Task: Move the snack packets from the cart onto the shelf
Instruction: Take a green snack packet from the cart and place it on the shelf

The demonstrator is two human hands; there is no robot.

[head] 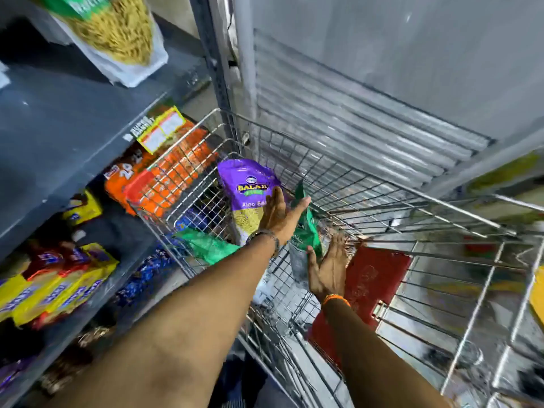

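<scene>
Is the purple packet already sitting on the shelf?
No, the purple packet is up over the wire cart, pressed between the left hand and a green packet.

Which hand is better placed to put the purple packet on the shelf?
Probably the left hand: it already lies against the purple packet, on the shelf side. The right hand is at the green packet.

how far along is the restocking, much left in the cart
Done: one yellow snack bag lies on the upper shelf. In hand: the left hand presses the purple packet, the right hand the green packet, both over the cart. Left: another green packet in the cart.
</scene>
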